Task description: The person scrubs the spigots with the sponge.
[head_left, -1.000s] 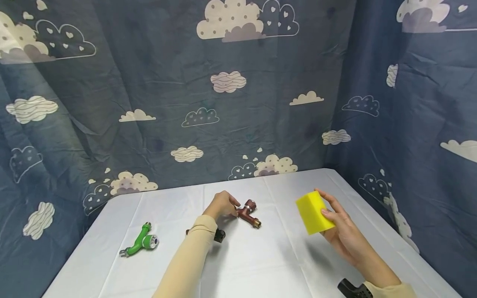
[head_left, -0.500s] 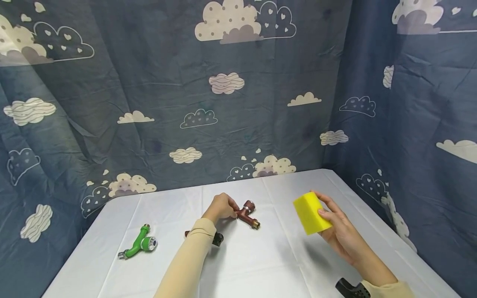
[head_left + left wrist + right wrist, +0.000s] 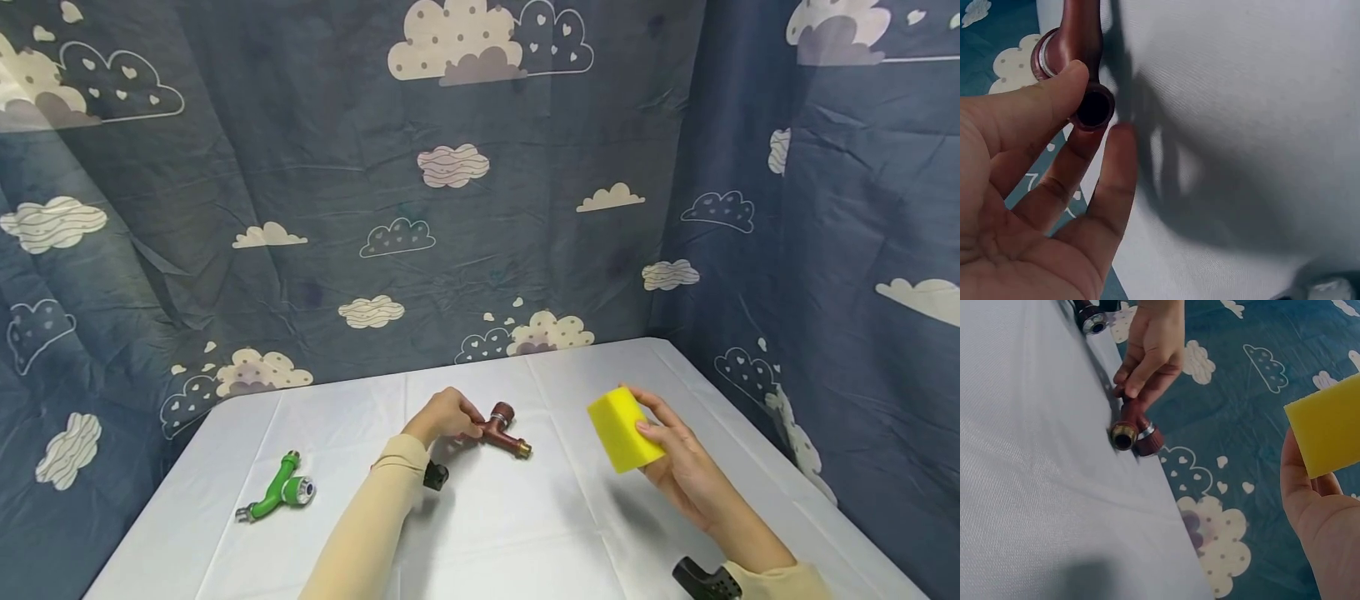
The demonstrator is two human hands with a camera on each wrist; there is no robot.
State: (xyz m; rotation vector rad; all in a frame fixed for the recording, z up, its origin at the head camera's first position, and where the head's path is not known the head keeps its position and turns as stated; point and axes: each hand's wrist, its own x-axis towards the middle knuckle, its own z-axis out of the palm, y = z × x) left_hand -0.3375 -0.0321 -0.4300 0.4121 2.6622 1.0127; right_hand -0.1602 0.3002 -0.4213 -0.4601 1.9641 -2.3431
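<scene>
Toward the back middle of the table, my left hand (image 3: pixel 446 417) pinches one end of a brown T-shaped tap fitting (image 3: pixel 497 432). In the left wrist view, thumb and fingers lie around the fitting's dark open end (image 3: pixel 1094 108). Its brass threaded end (image 3: pixel 1124 437) and ribbed cap (image 3: pixel 1149 441) show in the right wrist view. My right hand (image 3: pixel 693 475) grips a yellow sponge block (image 3: pixel 624 429) above the table's right side, thumb on the near face. A shadow falls below the sponge, apart from it.
A green tap fitting (image 3: pixel 281 490) lies at the table's left. Another brown fitting (image 3: pixel 1093 320), partly cut off, appears in the right wrist view. White cloth (image 3: pixel 517 533) covers the table; a cloud-patterned curtain (image 3: pixel 502 258) stands behind and to the right.
The brown fitting in my left hand has shifted slightly right. Over the second, the other brown piece beside my left sleeve has gone out of sight. My right hand still holds the sponge.
</scene>
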